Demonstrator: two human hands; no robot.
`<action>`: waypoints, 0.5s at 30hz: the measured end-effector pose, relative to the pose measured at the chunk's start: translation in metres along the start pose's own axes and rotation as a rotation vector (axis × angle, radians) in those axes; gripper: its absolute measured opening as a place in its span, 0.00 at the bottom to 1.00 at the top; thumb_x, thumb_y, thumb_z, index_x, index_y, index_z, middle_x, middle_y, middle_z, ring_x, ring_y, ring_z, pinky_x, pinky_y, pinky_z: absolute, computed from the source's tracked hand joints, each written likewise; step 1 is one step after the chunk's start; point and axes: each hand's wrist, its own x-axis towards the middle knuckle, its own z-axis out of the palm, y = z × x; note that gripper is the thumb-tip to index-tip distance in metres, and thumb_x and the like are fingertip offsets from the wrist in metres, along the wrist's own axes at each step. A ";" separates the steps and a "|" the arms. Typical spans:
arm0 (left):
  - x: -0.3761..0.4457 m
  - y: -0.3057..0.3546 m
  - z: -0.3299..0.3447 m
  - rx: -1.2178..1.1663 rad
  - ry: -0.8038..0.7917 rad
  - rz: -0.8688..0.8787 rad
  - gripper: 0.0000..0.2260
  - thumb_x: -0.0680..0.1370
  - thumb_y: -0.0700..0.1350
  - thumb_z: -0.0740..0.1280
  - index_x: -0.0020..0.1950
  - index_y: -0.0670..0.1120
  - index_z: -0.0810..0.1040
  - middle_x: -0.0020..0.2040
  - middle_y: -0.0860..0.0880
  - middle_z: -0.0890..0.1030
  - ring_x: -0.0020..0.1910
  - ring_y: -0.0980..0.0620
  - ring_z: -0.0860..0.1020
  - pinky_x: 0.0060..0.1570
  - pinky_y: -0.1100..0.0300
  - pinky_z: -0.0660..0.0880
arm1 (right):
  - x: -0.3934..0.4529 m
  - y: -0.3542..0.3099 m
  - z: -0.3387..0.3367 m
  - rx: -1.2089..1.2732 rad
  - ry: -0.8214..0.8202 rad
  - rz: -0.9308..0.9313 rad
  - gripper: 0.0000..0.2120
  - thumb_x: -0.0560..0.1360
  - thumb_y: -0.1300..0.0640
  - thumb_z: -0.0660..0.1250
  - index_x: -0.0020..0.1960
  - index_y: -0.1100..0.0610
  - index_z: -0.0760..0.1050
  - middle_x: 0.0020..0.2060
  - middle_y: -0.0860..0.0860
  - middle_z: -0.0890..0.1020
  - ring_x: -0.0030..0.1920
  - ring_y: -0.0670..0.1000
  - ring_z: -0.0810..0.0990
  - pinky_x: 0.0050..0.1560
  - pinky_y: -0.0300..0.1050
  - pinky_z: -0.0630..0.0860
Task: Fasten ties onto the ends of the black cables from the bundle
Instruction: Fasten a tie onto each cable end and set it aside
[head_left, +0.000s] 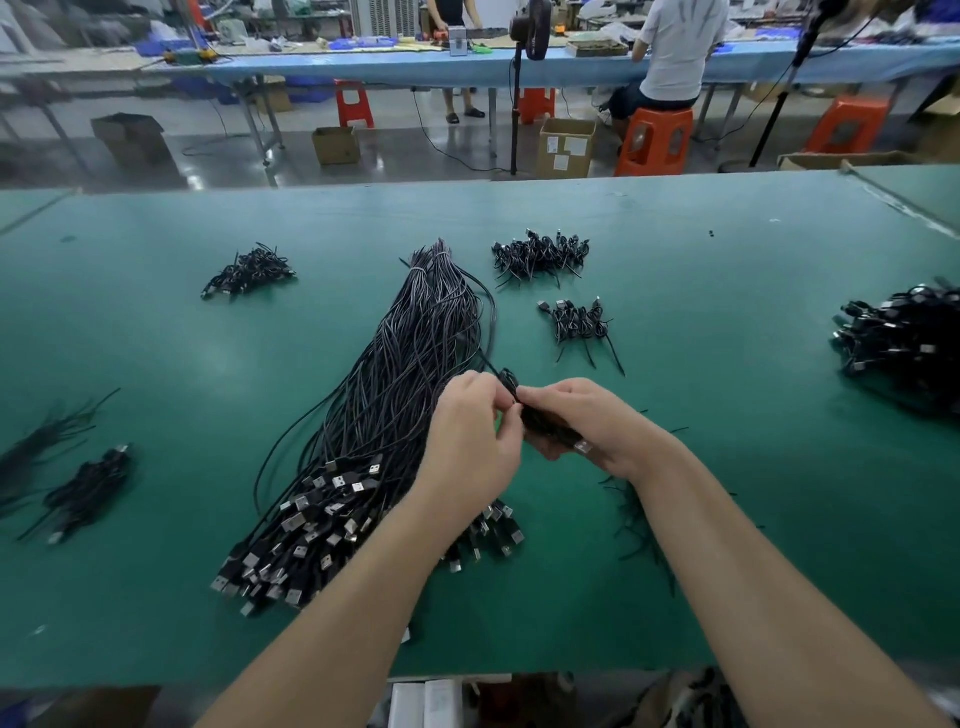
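A big bundle of black cables (395, 374) with silver USB plugs lies on the green table (727, 291), fanning toward me. Just right of the bundle, my right hand (587, 421) grips a folded black cable (545, 428) whose plug pokes out by the wrist. My left hand (475, 436) pinches the cable's end and a thin black tie (506, 379) at its top. A few loose black ties (636, 525) lie on the table under my right forearm.
Piles of coiled, tied cables sit at the back left (249, 270), back middle (540, 254), middle right (579, 319), far right (904, 338) and near left (85, 488). More loose ties (47, 441) lie at the left edge. People work at benches beyond.
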 end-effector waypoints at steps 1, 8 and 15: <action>-0.002 -0.004 0.000 0.090 -0.001 0.174 0.07 0.78 0.36 0.68 0.41 0.43 0.74 0.41 0.49 0.73 0.43 0.48 0.71 0.47 0.56 0.69 | 0.000 0.000 -0.001 0.014 -0.003 0.037 0.18 0.82 0.52 0.65 0.36 0.58 0.79 0.28 0.53 0.77 0.27 0.50 0.73 0.29 0.41 0.70; -0.009 -0.022 0.010 0.207 0.014 0.345 0.07 0.78 0.37 0.69 0.41 0.42 0.74 0.40 0.47 0.75 0.42 0.47 0.73 0.48 0.55 0.71 | 0.000 0.010 -0.008 0.026 0.026 0.169 0.17 0.82 0.50 0.65 0.40 0.59 0.80 0.32 0.53 0.80 0.29 0.50 0.76 0.29 0.41 0.71; 0.007 -0.026 0.013 -1.084 -0.079 -0.907 0.13 0.79 0.37 0.68 0.35 0.44 0.75 0.28 0.50 0.69 0.28 0.53 0.67 0.30 0.61 0.65 | 0.002 0.023 -0.001 -0.267 0.128 -0.167 0.19 0.76 0.54 0.74 0.63 0.36 0.78 0.57 0.47 0.84 0.51 0.52 0.81 0.55 0.54 0.79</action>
